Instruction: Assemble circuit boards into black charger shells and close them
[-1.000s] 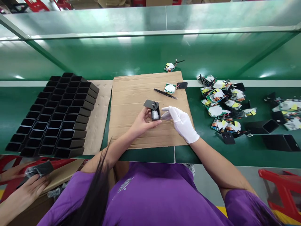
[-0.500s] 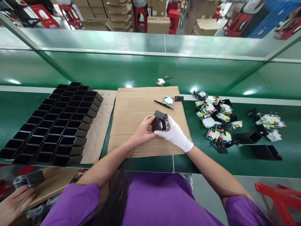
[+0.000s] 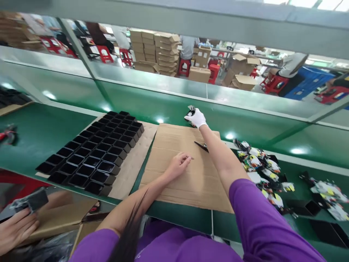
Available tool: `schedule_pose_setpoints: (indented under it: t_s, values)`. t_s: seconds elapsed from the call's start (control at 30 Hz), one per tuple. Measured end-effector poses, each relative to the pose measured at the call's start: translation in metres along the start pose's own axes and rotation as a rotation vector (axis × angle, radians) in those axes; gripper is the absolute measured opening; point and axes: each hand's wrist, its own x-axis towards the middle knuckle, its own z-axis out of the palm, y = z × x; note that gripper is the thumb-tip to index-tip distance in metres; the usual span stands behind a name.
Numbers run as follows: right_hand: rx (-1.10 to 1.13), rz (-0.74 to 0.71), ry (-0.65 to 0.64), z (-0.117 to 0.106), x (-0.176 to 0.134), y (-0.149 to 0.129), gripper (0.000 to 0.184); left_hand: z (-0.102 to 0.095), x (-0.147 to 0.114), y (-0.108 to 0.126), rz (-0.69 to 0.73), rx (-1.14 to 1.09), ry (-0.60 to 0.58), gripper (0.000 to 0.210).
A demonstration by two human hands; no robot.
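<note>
My gloved right hand (image 3: 198, 118) is stretched out to the green back ledge. It is shut on a small black plastic case (image 3: 189, 114) with a greyish end piece, seen partly. Under the glove a circuit board (image 3: 192, 124) shows in part on the ledge. My bare left hand (image 3: 179, 164) rests on the cardboard sheet (image 3: 169, 145), thumb and fingers pinched together; a tiny thin tip shows at them, too small to name. Right of it, black tweezers (image 3: 201, 146) lie on the sheet, partly behind my right forearm.
Rows of open black cases (image 3: 100, 153) stand at left on cardboard. Wired circuit boards (image 3: 256, 163) are heaped at right, with a loose black case (image 3: 304, 207) nearby. At lower left, a co-worker's hand (image 3: 19, 227) holds a dark packet above a carton.
My right hand has carried the black case from the cardboard's middle to the back ledge. The left hand has let go of it and lowered. The view has tilted upward.
</note>
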Motion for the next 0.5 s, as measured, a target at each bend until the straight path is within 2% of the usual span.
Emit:
schedule_pose_setpoints:
  t_s: [0.13,0.33,0.5]
  values:
    - [-0.172,-0.015,-0.123,0.011,0.006,-0.020,0.041,-0.001,0.002,0.003,0.000,0.053,0.010,0.020]
    - [-0.367,-0.134,-0.295,0.004,0.004,-0.005,0.023,-0.001,-0.001,0.015,-0.018,0.134,0.026,0.015]
    - [-0.340,-0.239,-0.267,0.015,0.005,0.000,0.016,-0.004,0.000,0.013,0.002,0.288,-0.064,0.022]
